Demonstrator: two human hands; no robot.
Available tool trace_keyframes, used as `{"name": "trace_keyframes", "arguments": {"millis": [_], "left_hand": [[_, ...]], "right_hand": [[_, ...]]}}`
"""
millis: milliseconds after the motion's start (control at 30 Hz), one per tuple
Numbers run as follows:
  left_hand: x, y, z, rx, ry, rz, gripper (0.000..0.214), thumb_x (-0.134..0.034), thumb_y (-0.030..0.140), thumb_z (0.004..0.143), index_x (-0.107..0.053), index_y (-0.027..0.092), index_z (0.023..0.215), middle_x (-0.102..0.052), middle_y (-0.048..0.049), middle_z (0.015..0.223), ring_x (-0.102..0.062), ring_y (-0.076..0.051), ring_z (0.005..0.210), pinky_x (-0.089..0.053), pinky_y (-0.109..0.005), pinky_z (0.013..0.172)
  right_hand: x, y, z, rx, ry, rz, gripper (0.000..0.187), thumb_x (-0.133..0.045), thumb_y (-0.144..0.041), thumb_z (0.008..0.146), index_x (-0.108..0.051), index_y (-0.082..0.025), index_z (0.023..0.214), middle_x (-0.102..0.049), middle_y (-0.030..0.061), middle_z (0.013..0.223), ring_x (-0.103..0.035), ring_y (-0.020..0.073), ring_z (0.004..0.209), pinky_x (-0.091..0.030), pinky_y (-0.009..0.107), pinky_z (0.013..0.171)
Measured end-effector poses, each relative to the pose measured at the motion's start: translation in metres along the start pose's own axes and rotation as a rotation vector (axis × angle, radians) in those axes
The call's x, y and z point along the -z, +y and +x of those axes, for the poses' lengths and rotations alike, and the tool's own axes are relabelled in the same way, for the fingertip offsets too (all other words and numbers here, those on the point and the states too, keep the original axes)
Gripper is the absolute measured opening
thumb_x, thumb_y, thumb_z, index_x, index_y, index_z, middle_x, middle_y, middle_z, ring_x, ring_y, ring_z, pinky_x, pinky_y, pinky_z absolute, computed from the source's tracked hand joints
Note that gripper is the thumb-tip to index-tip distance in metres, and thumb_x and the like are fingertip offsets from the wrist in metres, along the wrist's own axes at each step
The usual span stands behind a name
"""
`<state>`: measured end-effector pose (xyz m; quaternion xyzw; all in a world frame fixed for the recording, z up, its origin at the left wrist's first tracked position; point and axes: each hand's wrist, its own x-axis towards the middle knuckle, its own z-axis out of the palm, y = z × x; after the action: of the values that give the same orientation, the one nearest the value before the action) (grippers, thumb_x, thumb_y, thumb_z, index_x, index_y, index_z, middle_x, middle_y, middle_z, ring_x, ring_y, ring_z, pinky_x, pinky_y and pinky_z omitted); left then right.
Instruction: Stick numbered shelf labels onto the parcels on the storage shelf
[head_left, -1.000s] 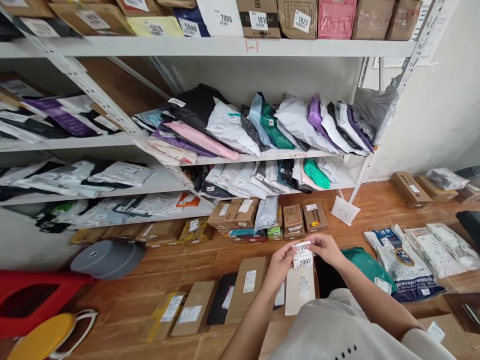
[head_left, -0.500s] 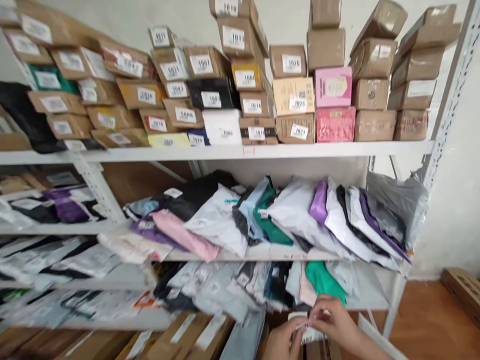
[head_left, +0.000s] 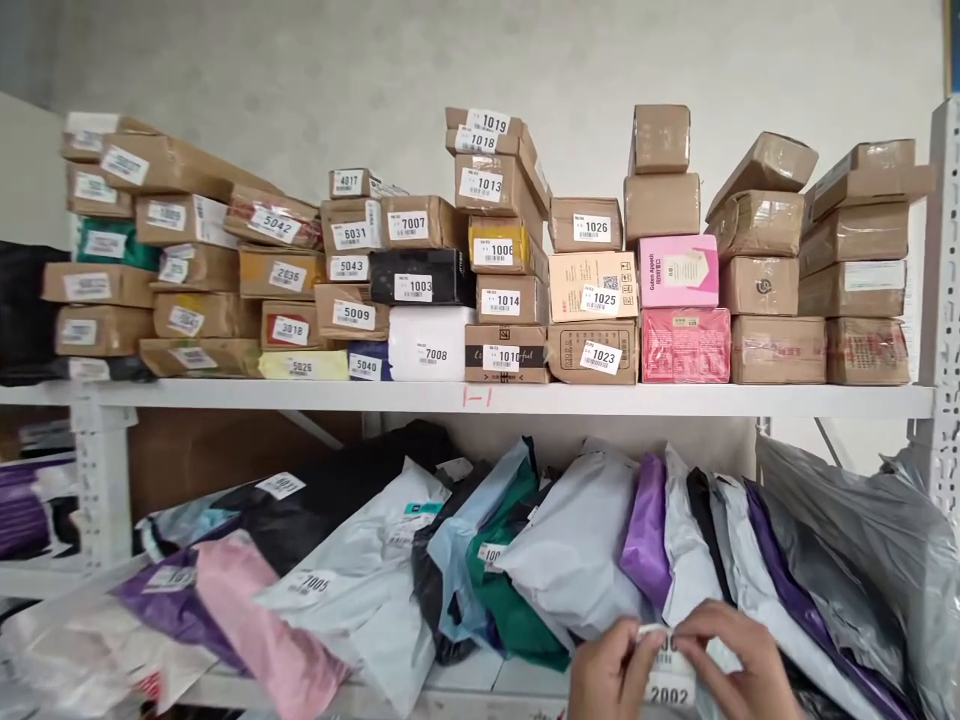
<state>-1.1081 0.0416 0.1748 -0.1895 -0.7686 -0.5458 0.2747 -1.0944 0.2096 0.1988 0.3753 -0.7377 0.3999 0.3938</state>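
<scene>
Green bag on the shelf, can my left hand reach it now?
Probably yes: nothing visible blocks the front end of the green bag, but the left hand is busy pinching the label strip.

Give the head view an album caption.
Left hand and right hand hold label 2002 before shelved cartons and mailing bags.

A pale, faintly mottled wall rises behind a white rack — its uprights perforated. The upper shelf runs nearly level, a red mark on its front edge. Light is soft and even — dimmer beneath the shelf, where a brown panel shows at left.
</scene>
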Motion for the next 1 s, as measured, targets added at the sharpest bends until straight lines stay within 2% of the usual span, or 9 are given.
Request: {"name": "trace_keyframes", "arguments": {"millis": [100, 200, 300, 367, 500, 600, 733, 867, 1000], "left_hand": [[0.005, 0.026, 0.041, -0.152, -0.071, 0.011, 0.06, -0.043, 0.067, 0.086, -0.038, 0.02, 0.049, -0.036, 0.0034, 0.046, -0.033, -0.01, 0.047, -0.033, -0.024, 0.05], [0.03, 0.053, 0.085, -0.23, -0.236, 0.042, 0.059, -0.057, 0.063, 0.081, -0.032, 0.021, 0.047, -0.032, 0.0042, 0.046, -0.031, -0.011, 0.047, -0.027, -0.026, 0.046], [0.073, 0.086, 0.136, -0.524, -0.37, 0.241, 0.055, -0.058, 0.057, 0.084, -0.041, 0.021, 0.047, -0.038, 0.0036, 0.047, -0.033, -0.011, 0.048, -0.029, -0.027, 0.049], [0.102, 0.113, 0.175, -0.774, -0.347, 0.413, 0.049, -0.049, 0.052, 0.092, -0.056, 0.02, 0.055, -0.048, 0.0012, 0.053, -0.043, -0.014, 0.055, -0.038, -0.027, 0.058], [0.135, 0.16, 0.254, -1.058, -0.146, 0.623, 0.042, -0.045, 0.048, 0.093, -0.07, 0.018, 0.078, -0.063, -0.0113, 0.105, -0.053, -0.028, 0.105, -0.045, -0.045, 0.093], [0.131, 0.169, 0.297, -1.081, -0.177, 0.596, 0.033, -0.051, 0.043, 0.091, -0.07, 0.018, 0.082, -0.047, -0.0107, 0.146, -0.029, -0.035, 0.141, -0.023, -0.054, 0.117], [0.117, 0.151, 0.314, -1.026, -0.132, 0.566, 0.029, -0.052, 0.04, 0.091, -0.067, 0.018, 0.08, -0.037, -0.0094, 0.156, -0.018, -0.036, 0.148, -0.013, -0.057, 0.12], [0.115, 0.138, 0.296, -1.012, 0.056, 0.614, 0.035, -0.043, 0.039, 0.096, -0.065, 0.017, 0.08, -0.032, -0.0101, 0.158, -0.017, -0.037, 0.148, -0.016, -0.061, 0.118], [0.116, 0.14, 0.266, -1.125, 0.122, 0.573, 0.036, -0.04, 0.037, 0.098, -0.065, 0.019, 0.08, -0.049, -0.0105, 0.145, -0.035, -0.031, 0.139, -0.031, -0.053, 0.113]], "right_hand": [[0.019, -0.013, 0.032, 0.025, 0.102, -0.053, 0.012, -0.058, -0.021, 0.092, -0.069, -0.023, 0.088, -0.071, 0.0056, 0.076, -0.069, 0.0181, 0.069, -0.057, 0.024, 0.063], [0.031, -0.024, 0.067, 0.026, 0.145, -0.134, 0.011, -0.061, -0.024, 0.091, -0.07, -0.025, 0.085, -0.071, 0.0057, 0.074, -0.068, 0.0198, 0.068, -0.057, 0.028, 0.061], [0.042, -0.033, 0.111, 0.046, 0.268, -0.204, 0.012, -0.063, -0.029, 0.09, -0.071, -0.025, 0.082, -0.071, 0.0059, 0.074, -0.068, 0.0199, 0.068, -0.056, 0.029, 0.06], [0.051, -0.034, 0.148, 0.054, 0.43, -0.214, 0.014, -0.063, -0.034, 0.09, -0.07, -0.023, 0.082, -0.07, 0.0062, 0.076, -0.066, 0.019, 0.068, -0.055, 0.029, 0.059], [0.069, -0.013, 0.223, 0.075, 0.607, -0.201, 0.024, -0.067, -0.045, 0.085, -0.065, -0.021, 0.082, -0.067, 0.0046, 0.077, -0.061, 0.0167, 0.067, -0.052, 0.029, 0.06], [0.079, 0.014, 0.256, -0.02, 0.522, -0.378, 0.024, -0.068, -0.043, 0.082, -0.062, -0.02, 0.081, -0.063, 0.0022, 0.072, -0.057, 0.0161, 0.065, -0.049, 0.029, 0.06], [0.076, 0.035, 0.263, -0.003, 0.467, -0.765, 0.012, -0.064, -0.03, 0.084, -0.063, -0.019, 0.087, -0.061, 0.0045, 0.077, -0.055, 0.0179, 0.066, -0.047, 0.031, 0.063], [0.07, 0.037, 0.258, 0.012, 0.542, -1.003, 0.034, -0.06, -0.035, 0.09, -0.057, -0.018, 0.119, -0.058, 0.0164, 0.11, -0.06, 0.0246, 0.079, -0.049, 0.035, 0.062], [0.076, 0.029, 0.255, 0.115, 0.328, -0.978, 0.016, -0.061, -0.032, 0.09, -0.064, -0.02, 0.1, -0.062, 0.013, 0.101, -0.061, 0.0275, 0.09, -0.052, 0.041, 0.078]]}}
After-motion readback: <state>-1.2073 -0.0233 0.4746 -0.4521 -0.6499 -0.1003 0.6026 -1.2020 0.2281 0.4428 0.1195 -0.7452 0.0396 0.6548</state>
